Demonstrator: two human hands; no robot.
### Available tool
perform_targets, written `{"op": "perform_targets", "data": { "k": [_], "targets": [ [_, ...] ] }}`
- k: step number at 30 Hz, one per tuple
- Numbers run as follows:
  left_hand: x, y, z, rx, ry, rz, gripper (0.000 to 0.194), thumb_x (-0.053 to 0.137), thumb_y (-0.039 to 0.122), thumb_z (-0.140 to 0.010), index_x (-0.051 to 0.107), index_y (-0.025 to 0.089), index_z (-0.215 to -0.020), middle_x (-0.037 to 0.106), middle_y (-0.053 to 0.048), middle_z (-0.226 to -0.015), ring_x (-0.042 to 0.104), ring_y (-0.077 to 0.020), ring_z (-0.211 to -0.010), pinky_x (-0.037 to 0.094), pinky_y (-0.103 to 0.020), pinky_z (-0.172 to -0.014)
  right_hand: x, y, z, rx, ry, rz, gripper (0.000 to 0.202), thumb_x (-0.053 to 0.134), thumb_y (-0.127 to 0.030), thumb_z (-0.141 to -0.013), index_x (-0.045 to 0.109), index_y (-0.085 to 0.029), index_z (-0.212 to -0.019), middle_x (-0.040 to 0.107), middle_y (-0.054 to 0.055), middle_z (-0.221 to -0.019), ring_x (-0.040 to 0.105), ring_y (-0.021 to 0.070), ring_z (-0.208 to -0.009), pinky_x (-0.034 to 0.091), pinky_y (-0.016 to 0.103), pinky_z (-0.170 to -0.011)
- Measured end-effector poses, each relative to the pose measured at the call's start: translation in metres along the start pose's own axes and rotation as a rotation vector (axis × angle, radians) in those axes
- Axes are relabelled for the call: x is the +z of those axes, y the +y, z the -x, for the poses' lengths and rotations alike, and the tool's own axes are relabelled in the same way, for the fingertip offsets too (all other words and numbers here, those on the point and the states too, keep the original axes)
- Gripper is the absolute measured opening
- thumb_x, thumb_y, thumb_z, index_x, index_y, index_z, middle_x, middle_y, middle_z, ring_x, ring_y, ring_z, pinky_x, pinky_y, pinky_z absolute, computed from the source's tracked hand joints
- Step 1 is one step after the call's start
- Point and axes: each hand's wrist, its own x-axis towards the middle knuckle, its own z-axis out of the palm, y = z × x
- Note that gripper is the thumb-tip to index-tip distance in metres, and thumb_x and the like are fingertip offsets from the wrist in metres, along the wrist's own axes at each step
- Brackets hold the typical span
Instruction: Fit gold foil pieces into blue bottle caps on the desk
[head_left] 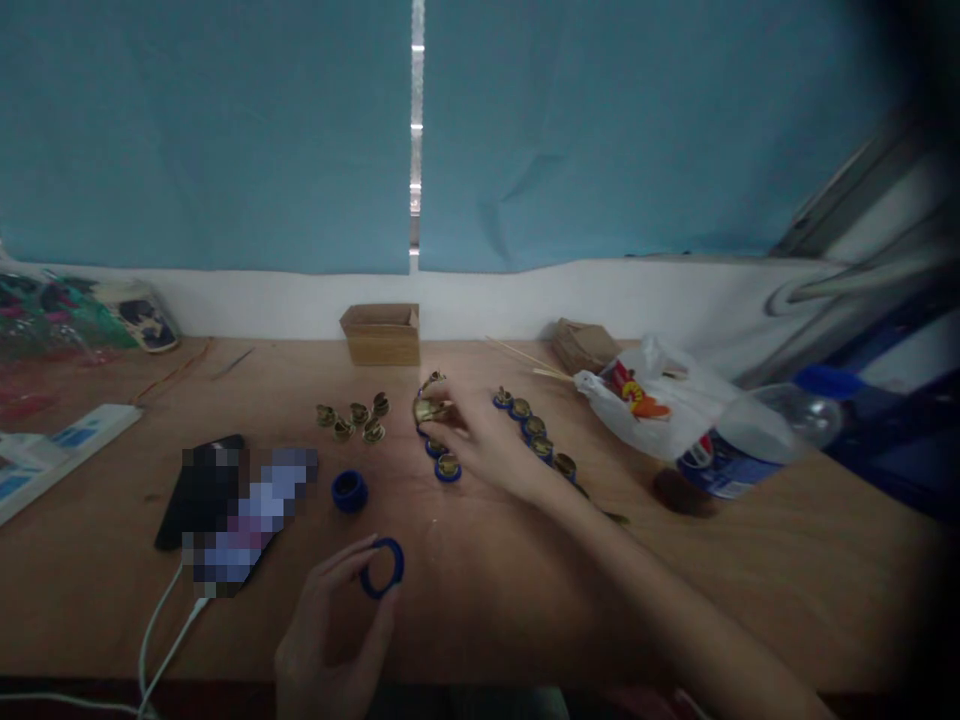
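Near the front edge, my left hand (337, 615) pinches a thin blue ring (402, 566) upright between thumb and fingers. My right hand (480, 440) reaches over the middle of the table, its fingers closed on a brass-coloured round piece (427, 409), slightly blurred. Just below those fingers, a blue ring with a brass-coloured insert (448, 467) lies on the table in a short row. To the right, a second row of blue rings with brass-coloured inserts (535, 429) is partly covered by my right hand and forearm. A stack of blue rings (349, 491) stands left of centre.
Several loose brass-coloured pieces (359, 413) lie behind the ring stack. Two phones, one dark (196, 500), sit at left with white cables near a power strip (75, 455). A cardboard box (382, 335) stands behind. A plastic bag (652, 400) and bottle (742, 450) are at right.
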Motion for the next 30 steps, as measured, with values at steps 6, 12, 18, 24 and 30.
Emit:
{"op": "perform_targets", "data": {
  "k": [6,12,18,24,30],
  "targets": [
    [0.017,0.022,-0.002,-0.076,-0.024,0.155,0.025,0.067,0.025,-0.079,0.060,0.022,-0.103,0.069,-0.009,-0.106,0.068,-0.0255,-0.098,0.058,-0.041,-0.085,-0.014,-0.023,0.084,0.288,0.251,-0.500,0.018,0.061,-0.024,-0.086,0.057,-0.024,-0.104,0.063,0.003,-0.098,0.063,0.0186,-0.089,0.053,0.031,-0.077],
    [0.030,0.044,0.003,-0.074,-0.096,0.269,0.024,0.068,0.023,-0.078,0.060,0.023,-0.100,0.069,-0.008,-0.103,0.068,-0.0245,-0.097,0.058,-0.041,-0.086,0.016,-0.027,0.149,0.504,0.417,-0.236,0.020,0.063,-0.022,-0.082,0.062,-0.023,-0.102,0.064,0.006,-0.095,0.064,0.0213,-0.084,0.054,0.032,-0.072],
    [0.037,0.048,0.009,0.047,-0.201,0.370,0.032,0.070,0.020,-0.077,0.059,0.023,-0.106,0.070,-0.008,-0.105,0.068,-0.0239,-0.099,0.059,-0.038,-0.086,0.034,-0.048,0.169,0.489,0.349,-0.279,0.031,0.059,-0.011,-0.078,0.063,-0.024,-0.106,0.066,0.005,-0.095,0.066,0.0207,-0.085,0.055,0.028,-0.071],
    [0.040,0.059,0.014,0.011,-0.171,0.460,0.034,0.070,0.011,-0.075,0.059,0.022,-0.105,0.071,-0.006,-0.107,0.068,-0.0209,-0.103,0.056,-0.032,-0.092,0.034,-0.064,0.171,0.441,0.256,-0.476,0.049,0.054,-0.003,-0.077,0.057,-0.030,-0.118,0.064,0.002,-0.107,0.065,0.0172,-0.090,0.055,0.025,-0.075],
    [0.037,0.067,0.012,-0.278,-0.160,0.618,0.034,0.070,0.007,-0.072,0.060,0.022,-0.102,0.072,-0.005,-0.109,0.071,-0.0195,-0.097,0.058,-0.027,-0.087,0.024,-0.073,0.176,0.467,0.101,-0.818,0.052,0.053,-0.013,-0.088,0.044,-0.034,-0.136,0.050,0.005,-0.138,0.050,0.0224,-0.126,0.048,0.035,-0.098]
  ]
}}
